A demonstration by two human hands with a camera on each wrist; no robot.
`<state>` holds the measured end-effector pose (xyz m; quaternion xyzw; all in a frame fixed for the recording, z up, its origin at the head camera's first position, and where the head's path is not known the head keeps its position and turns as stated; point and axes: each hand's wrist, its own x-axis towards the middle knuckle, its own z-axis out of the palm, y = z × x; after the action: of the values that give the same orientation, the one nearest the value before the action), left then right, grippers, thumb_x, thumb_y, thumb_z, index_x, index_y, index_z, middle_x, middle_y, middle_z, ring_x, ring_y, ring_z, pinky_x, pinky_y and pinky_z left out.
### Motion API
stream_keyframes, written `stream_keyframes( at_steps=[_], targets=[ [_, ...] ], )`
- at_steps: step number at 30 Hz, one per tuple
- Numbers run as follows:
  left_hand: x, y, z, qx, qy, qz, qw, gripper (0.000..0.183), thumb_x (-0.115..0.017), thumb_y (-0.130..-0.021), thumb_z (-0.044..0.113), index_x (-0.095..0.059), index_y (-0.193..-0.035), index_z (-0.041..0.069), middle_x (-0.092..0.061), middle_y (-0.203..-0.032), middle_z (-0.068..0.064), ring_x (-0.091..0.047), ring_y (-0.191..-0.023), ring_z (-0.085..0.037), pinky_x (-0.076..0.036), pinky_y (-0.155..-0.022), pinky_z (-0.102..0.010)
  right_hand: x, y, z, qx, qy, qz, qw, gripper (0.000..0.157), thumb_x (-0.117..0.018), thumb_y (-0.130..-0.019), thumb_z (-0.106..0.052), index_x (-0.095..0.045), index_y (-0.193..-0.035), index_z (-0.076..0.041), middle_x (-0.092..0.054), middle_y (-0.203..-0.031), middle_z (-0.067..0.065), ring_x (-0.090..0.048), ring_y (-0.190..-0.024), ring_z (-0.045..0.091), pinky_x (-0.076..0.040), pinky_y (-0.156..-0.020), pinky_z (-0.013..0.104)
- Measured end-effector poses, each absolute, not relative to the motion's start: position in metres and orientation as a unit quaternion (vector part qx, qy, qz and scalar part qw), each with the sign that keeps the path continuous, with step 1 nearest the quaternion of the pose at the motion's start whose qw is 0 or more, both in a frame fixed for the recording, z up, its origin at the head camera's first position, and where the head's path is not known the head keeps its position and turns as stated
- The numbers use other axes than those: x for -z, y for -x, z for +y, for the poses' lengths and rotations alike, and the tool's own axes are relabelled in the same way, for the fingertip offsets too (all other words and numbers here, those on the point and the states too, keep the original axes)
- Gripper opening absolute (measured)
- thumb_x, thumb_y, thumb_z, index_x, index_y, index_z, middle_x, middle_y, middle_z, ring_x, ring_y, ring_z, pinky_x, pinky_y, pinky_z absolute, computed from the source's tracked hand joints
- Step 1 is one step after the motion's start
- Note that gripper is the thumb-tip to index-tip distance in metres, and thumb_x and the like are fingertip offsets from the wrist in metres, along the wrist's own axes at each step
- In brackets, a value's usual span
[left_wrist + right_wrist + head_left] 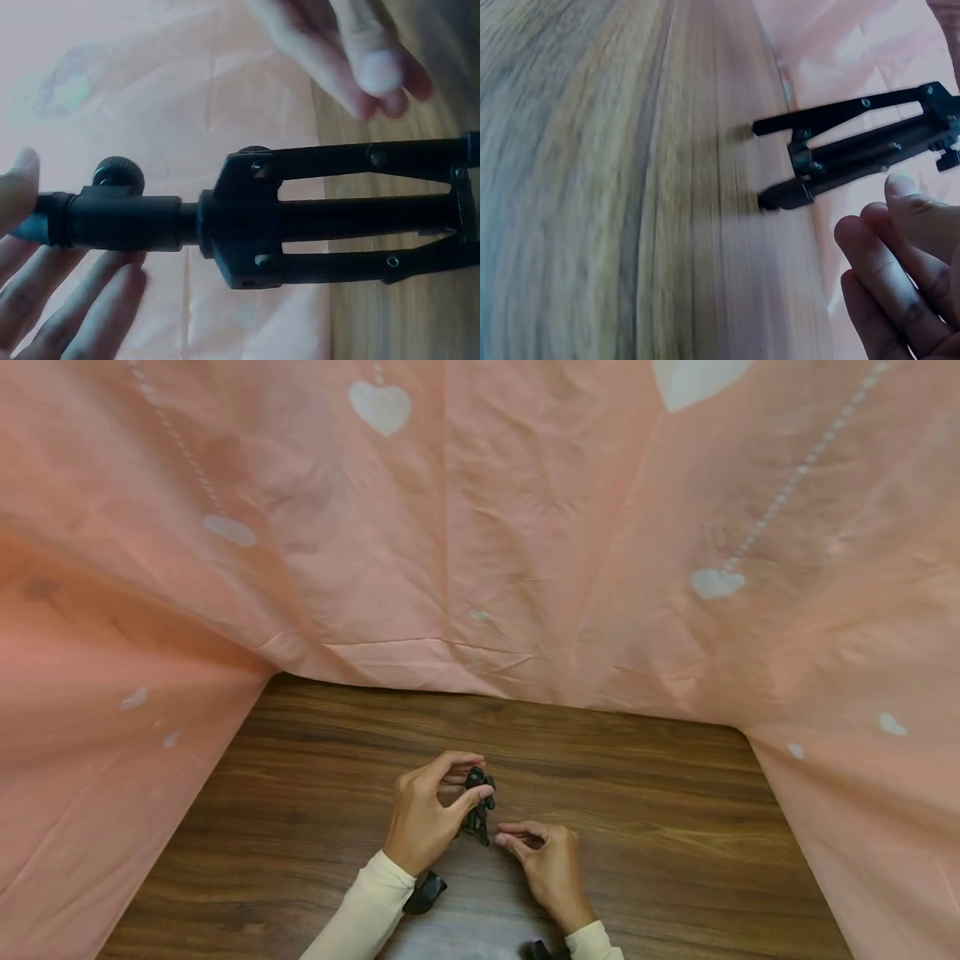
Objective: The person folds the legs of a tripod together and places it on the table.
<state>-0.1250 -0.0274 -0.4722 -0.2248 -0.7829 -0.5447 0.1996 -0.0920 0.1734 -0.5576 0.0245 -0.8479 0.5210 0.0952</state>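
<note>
A small black tripod (pixel 481 827) stands upright over the wooden table, with its legs pointing down. My left hand (pixel 423 817) holds it near the top, between thumb and fingers. In the left wrist view the tripod (pixel 244 223) shows a round knurled knob (pixel 120 174) on its neck and hinged legs below a collar. Just to the right of the legs, my right hand (pixel 553 865) hovers apart from the tripod, thumb near the fingertips and nothing between them. From the right wrist, the leg ends of the tripod (pixel 855 161) appear somewhat spread, close to the tabletop.
The dark wood-grain table (pixel 660 810) extends around both hands. Pink cloth (pixel 510 543) with white hearts hangs along the back and both sides. A black wrist device (pixel 425 893) is by the left sleeve, another (pixel 542 951) by the right.
</note>
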Motion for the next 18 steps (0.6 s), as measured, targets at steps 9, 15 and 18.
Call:
stream_keyframes(
  at_steps=[9, 15, 18],
  targets=[
    [0.4720, 0.1238, -0.0231, 0.500, 0.214, -0.796, 0.267, 0.032, -0.091, -0.083, 0.024, -0.079, -0.110, 0.011, -0.083, -0.103, -0.002, -0.080, -0.087, -0.014, -0.063, -0.073, -0.025, 0.5550, 0.0879, 0.1802, -0.510, -0.015, -0.853, 0.109, 0.017, -0.092, -0.078, -0.008, -0.086, -0.089, -0.018, -0.083, -0.090, -0.001, -0.078, -0.076, 0.004, -0.061, -0.066, 0.021],
    [0.4695, 0.1258, -0.0200, 0.550, 0.228, -0.773, 0.220, 0.028, -0.087, -0.087, 0.012, -0.079, -0.114, 0.007, -0.083, -0.109, -0.008, -0.081, -0.091, -0.018, -0.064, -0.076, -0.024, 0.5540, 0.0877, 0.1808, -0.505, -0.010, -0.855, 0.119, 0.019, -0.093, -0.076, -0.007, -0.086, -0.088, -0.019, -0.083, -0.088, -0.004, -0.076, -0.074, 0.000, -0.061, -0.065, 0.021],
    [0.4680, 0.1261, -0.0195, 0.563, 0.236, -0.769, 0.191, 0.028, -0.084, -0.090, 0.010, -0.078, -0.117, 0.006, -0.082, -0.112, -0.011, -0.081, -0.094, -0.019, -0.063, -0.078, -0.022, 0.5536, 0.0874, 0.1818, -0.504, -0.009, -0.856, 0.117, 0.018, -0.093, -0.077, -0.007, -0.087, -0.089, -0.018, -0.083, -0.087, -0.004, -0.077, -0.074, 0.002, -0.061, -0.065, 0.023]
  ],
)
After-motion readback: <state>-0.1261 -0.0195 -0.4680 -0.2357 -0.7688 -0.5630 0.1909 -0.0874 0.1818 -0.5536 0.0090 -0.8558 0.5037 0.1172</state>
